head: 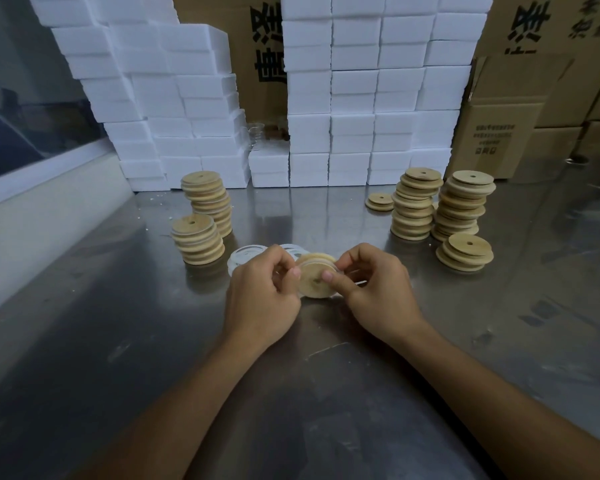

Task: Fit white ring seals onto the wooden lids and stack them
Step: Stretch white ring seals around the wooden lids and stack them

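Fingers of the left hand (262, 292) and right hand (374, 289) are curled around 1 wooden lid (314, 278), held just above the middle of the counter (118, 341). White ring seals (243, 256) lie behind it; lid stacks (198, 242) stand toward the far edge.

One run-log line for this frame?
stage: fitting seal | both hands: hold wooden lid | left hand | right hand | loose ring seals: behind
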A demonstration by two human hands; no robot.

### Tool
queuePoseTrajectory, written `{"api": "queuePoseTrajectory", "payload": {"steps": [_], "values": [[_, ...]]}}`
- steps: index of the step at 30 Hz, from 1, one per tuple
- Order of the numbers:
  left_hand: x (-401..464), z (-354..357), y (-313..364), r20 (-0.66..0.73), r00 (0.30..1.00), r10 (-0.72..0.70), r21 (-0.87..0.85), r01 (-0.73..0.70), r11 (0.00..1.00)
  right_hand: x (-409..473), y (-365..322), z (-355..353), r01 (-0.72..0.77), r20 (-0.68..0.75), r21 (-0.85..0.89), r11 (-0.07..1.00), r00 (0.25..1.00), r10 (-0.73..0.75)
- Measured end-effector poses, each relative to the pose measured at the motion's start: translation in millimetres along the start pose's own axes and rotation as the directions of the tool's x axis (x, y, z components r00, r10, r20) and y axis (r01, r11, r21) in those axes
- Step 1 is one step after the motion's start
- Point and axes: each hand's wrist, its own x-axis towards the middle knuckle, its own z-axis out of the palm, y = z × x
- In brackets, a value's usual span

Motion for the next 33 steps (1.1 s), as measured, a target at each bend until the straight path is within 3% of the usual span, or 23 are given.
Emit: {"api": "queuePoseTrajectory", "payload": {"steps": [4,8,13,17,22,25,28,31,33], "values": [[-4,-2,6,0.044,0.977,0.210,0.081,-0.213,0.974,-1,-1,-2,0.135,0.014,-0.087,0.987,0.991,-0.135],[-4,-2,7,0.099,0.950,0.295,0.142,-0.307,0.941,0,-5,-6,0.251,0.051,-0.156,0.955,0.968,-0.246],[-4,-3,8,0.095,0.929,0.357,0.169,-0.368,0.914,-2,-9,-7,0.304,0.104,-0.199,0.932,0.952,-0.289],[-4,-2,8,0.054,0.952,0.301,0.108,-0.305,0.946,-3,-7,-5,0.231,0.093,-0.113,0.966,0.971,-0.221],[-1,1,2,-0.031,0.988,0.152,-0.001,-0.152,0.988,-3,-3,-1,0.093,0.065,-0.040,0.995,0.994,-0.090],[5,-4,0,-0.074,0.991,-0.116,-0.143,0.104,0.984,-1,0,0,-0.011,0.050,-0.047,0.999,0.999,0.014],[22,-19,-3,-0.103,0.865,-0.490,-0.468,0.393,0.791,0,0,-1,-0.034,0.042,-0.051,0.998,0.998,0.036],[40,-40,-13,-0.074,0.685,-0.725,-0.737,0.453,0.502,0,0,-1,-0.039,0.041,-0.064,0.997,0.998,0.041],[47,-52,-22,-0.027,0.598,-0.801,-0.820,0.445,0.360,0,-1,0,-0.043,0.042,-0.068,0.997,0.998,0.045]]}}
